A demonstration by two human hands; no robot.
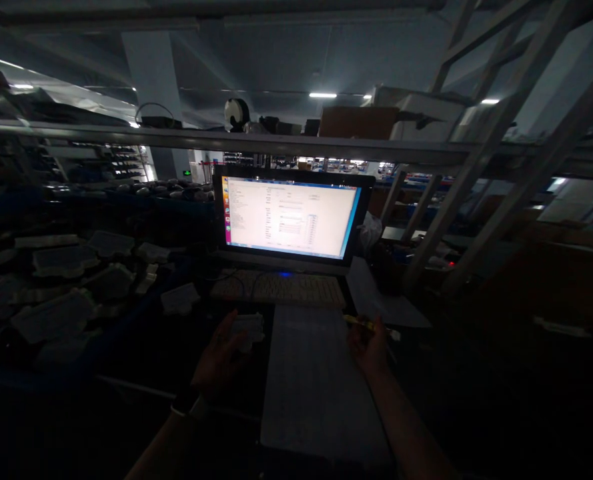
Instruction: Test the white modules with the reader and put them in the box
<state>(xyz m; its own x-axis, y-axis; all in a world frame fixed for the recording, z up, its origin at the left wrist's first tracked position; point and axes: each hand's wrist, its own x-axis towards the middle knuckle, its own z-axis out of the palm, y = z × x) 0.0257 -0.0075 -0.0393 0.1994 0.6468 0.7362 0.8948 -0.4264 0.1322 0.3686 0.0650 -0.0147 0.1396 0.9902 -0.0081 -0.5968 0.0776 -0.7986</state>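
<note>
My left hand, with a watch on its wrist, is closed on a small pale plastic housing left of the paper. My right hand grips a thin yellow pen-like tool over the paper's upper right edge. Something small and white sticks out on the far side of that hand; the dark hides whether it belongs to the tool. Between both hands lies a large white paper sheet. Another pale housing rests on the table to the left.
A lit monitor stands behind a white keyboard. At left, a blue bin holds several pale housings. More paper lies right of the keyboard. Metal shelf and slanted posts frame the bench. Deep shadow covers the right side.
</note>
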